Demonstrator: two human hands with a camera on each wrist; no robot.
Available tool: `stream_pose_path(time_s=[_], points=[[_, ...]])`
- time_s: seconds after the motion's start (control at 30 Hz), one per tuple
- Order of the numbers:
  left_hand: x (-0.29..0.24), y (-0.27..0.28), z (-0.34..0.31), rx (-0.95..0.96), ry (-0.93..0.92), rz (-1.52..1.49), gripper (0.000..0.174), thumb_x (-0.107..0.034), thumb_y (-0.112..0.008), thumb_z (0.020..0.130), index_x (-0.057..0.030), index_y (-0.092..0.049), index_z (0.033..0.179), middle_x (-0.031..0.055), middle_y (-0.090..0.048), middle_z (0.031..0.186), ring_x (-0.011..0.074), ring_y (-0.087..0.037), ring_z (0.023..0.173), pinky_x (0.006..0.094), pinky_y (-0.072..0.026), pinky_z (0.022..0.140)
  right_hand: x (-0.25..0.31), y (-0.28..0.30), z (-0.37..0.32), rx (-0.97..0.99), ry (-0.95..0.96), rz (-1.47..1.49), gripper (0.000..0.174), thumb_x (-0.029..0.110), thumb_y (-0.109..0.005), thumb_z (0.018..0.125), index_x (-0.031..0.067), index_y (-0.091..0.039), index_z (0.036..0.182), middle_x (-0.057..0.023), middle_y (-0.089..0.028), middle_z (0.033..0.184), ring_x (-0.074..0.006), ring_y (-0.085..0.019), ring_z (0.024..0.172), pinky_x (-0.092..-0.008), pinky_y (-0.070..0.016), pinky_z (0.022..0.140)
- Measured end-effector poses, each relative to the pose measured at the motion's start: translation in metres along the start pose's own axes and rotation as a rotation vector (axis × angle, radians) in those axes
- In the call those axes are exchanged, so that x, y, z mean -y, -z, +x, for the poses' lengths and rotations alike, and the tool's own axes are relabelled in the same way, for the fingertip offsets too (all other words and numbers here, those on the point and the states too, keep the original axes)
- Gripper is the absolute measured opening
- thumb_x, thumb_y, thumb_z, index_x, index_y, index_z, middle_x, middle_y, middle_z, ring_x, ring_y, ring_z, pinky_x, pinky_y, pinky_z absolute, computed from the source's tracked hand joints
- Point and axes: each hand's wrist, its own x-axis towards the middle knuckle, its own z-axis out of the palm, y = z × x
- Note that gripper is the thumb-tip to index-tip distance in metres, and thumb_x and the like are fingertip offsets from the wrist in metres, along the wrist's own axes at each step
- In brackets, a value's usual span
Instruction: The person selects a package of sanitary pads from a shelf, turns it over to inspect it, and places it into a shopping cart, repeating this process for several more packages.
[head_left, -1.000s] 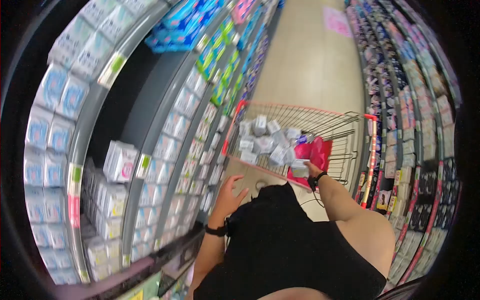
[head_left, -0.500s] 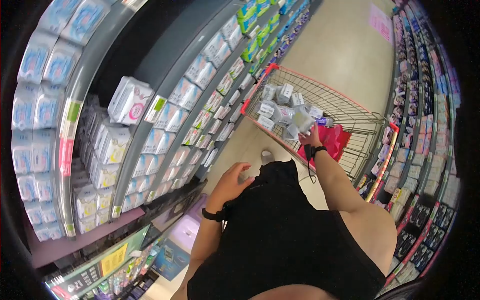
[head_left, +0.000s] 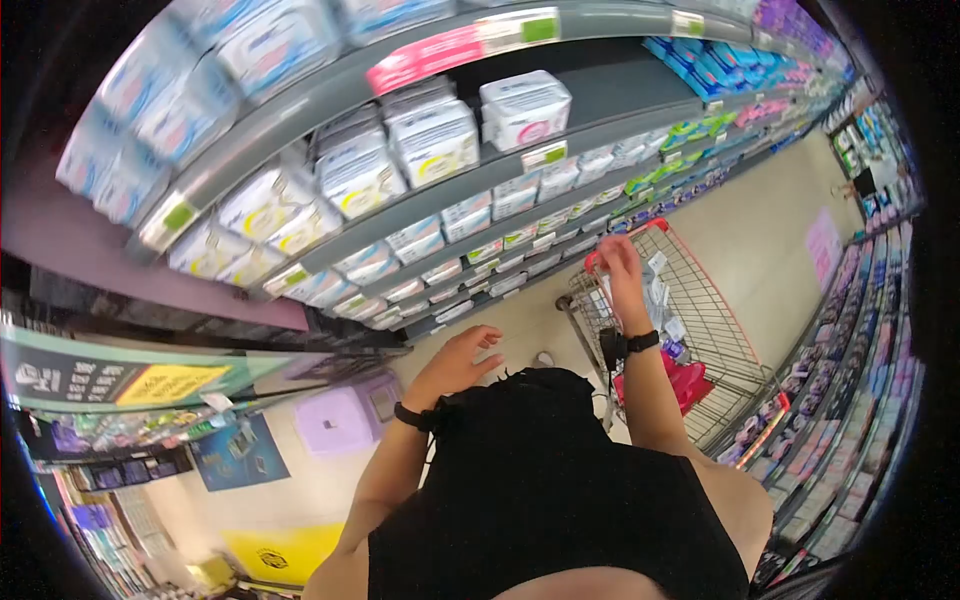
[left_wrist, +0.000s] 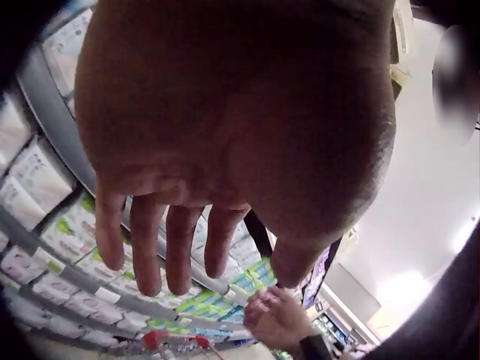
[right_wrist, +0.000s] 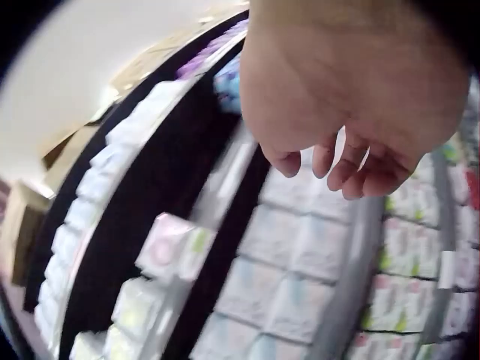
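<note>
My right hand (head_left: 624,280) is raised over the near corner of the shopping cart (head_left: 722,305), fingers loosely bent and holding nothing. In the right wrist view, the right hand (right_wrist: 352,97) appears in front of shelved packs. White wrapped packs (head_left: 657,300) lie heaped in the cart beside a bright pink-red bag (head_left: 690,380). A single white pack with a pink mark (head_left: 525,112) sits at the front of a shelf, left of that hand. My left hand (head_left: 462,362) hovers before my body, its fingers relaxed and holding nothing; the left wrist view shows the palm (left_wrist: 232,112).
Long shelves (head_left: 390,215) of packs run along the left, including yellow-marked packs (head_left: 435,145). Another stocked shelf (head_left: 850,350) lines the right side of the aisle. A purple box (head_left: 335,418) and a yellow floor sign (head_left: 285,550) are at lower left.
The right hand has let go of a white pack among those in the cart and risen toward the left shelf. The head view has swung left. The left hand stays near the body.
</note>
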Motion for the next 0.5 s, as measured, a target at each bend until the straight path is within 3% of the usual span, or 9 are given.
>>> stream_pose_path(time_s=[0.13, 0.23, 0.33, 0.43, 0.47, 0.5], points=[[0.031, 0.020, -0.040, -0.031, 0.048, -0.073, 0.043, -0.026, -0.073, 0.092, -0.0071, -0.058, 0.127, 0.0099, -0.067, 0.119, 0.0221, -0.066, 0.109, 0.0370, -0.0513, 0.089, 0.091, -0.108, -0.003, 0.367, 0.273, -0.179, 0.021, 0.010, -0.069, 0.091, 0.0048, -0.060, 0.109, -0.0031, -0.064, 0.103, -0.0128, -0.060, 0.089, -0.0261, -0.0483, 0.079], [0.049, 0.035, -0.065, -0.047, 0.003, -0.079, 0.043, -0.027, -0.072, 0.093, -0.0073, -0.057, 0.128, 0.0096, -0.067, 0.117, 0.0221, -0.066, 0.107, 0.0368, -0.0513, 0.089, 0.138, -0.173, -0.007, 0.583, 0.587, -0.493, 0.029, 0.010, -0.071, 0.088, 0.0043, -0.061, 0.115, -0.0070, -0.067, 0.108, -0.0188, -0.063, 0.099, -0.0305, -0.0490, 0.085], [0.065, 0.055, -0.086, -0.163, 0.007, -0.117, 0.044, -0.026, -0.074, 0.091, -0.0072, -0.057, 0.127, 0.0115, -0.067, 0.113, 0.0238, -0.065, 0.103, 0.0378, -0.0523, 0.088, 0.162, -0.232, -0.013, 0.631, 0.773, -0.603, 0.038, 0.011, -0.071, 0.087, 0.0047, -0.059, 0.123, -0.0122, -0.066, 0.118, -0.0264, -0.061, 0.108, -0.0356, -0.0478, 0.093], [0.077, 0.078, -0.105, -0.216, -0.004, -0.118, 0.046, -0.026, -0.074, 0.091, -0.0092, -0.055, 0.130, 0.0110, -0.066, 0.114, 0.0233, -0.065, 0.105, 0.0386, -0.0523, 0.088, 0.181, -0.286, -0.020, 0.714, 0.818, -0.625, 0.052, 0.008, -0.069, 0.086, 0.0062, -0.054, 0.136, -0.0111, -0.058, 0.136, -0.0255, -0.055, 0.124, -0.0377, -0.0448, 0.101], [0.081, 0.084, -0.112, -0.226, 0.010, -0.114, 0.046, -0.027, -0.073, 0.092, -0.0100, -0.055, 0.130, 0.0112, -0.066, 0.115, 0.0230, -0.065, 0.105, 0.0387, -0.0521, 0.089, 0.183, -0.300, -0.022, 0.709, 0.778, -0.671, 0.063, 0.012, -0.073, 0.084, 0.0075, -0.049, 0.143, -0.0117, -0.051, 0.145, -0.0291, -0.049, 0.133, -0.0398, -0.0423, 0.106], [0.085, 0.089, -0.120, -0.245, 0.004, -0.113, 0.046, -0.026, -0.073, 0.092, -0.0096, -0.055, 0.130, 0.0111, -0.066, 0.115, 0.0230, -0.065, 0.105, 0.0384, -0.0521, 0.088, 0.184, -0.314, -0.022, 0.674, 0.873, -0.722, 0.066, 0.015, -0.074, 0.084, 0.0077, -0.048, 0.144, -0.0137, -0.050, 0.145, -0.0319, -0.049, 0.133, -0.0409, -0.0417, 0.107]])
